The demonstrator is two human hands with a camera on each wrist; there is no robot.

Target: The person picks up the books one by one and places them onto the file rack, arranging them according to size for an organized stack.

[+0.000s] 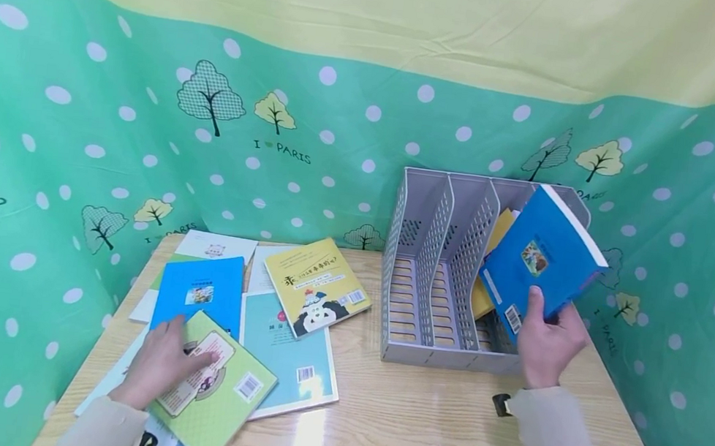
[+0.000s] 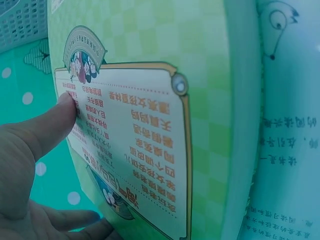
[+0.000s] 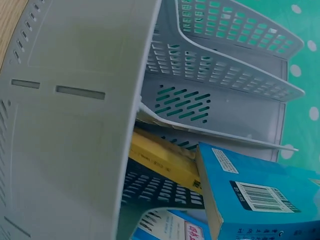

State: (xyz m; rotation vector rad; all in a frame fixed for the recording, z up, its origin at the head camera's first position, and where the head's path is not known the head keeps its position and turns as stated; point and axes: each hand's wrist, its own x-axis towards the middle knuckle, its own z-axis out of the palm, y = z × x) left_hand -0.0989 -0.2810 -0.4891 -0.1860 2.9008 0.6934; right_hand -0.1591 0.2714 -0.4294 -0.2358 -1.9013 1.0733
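Observation:
My left hand (image 1: 157, 368) grips a light green book (image 1: 240, 394) by its left edge, thumb on the printed cover and the other fingers round the edge. The book is tilted over other books on the table. On the right, my right hand (image 1: 549, 346) pinches the lower edge of a thick blue book (image 1: 538, 236), which leans over the right part of a grey file rack (image 1: 441, 358). In the right wrist view the blue book's lower end (image 3: 265, 200) overlaps a yellow book (image 3: 167, 162) inside the rack; the right hand is out of that view.
Left on the wooden table (image 1: 348, 421) lie another blue book (image 1: 201, 286), a teal book (image 1: 297, 348), a yellow panda book (image 1: 317, 285) and several white ones. In the rack's end compartment stands a blue-and-white book (image 3: 170, 227). A green curtain (image 1: 308, 195) hangs behind.

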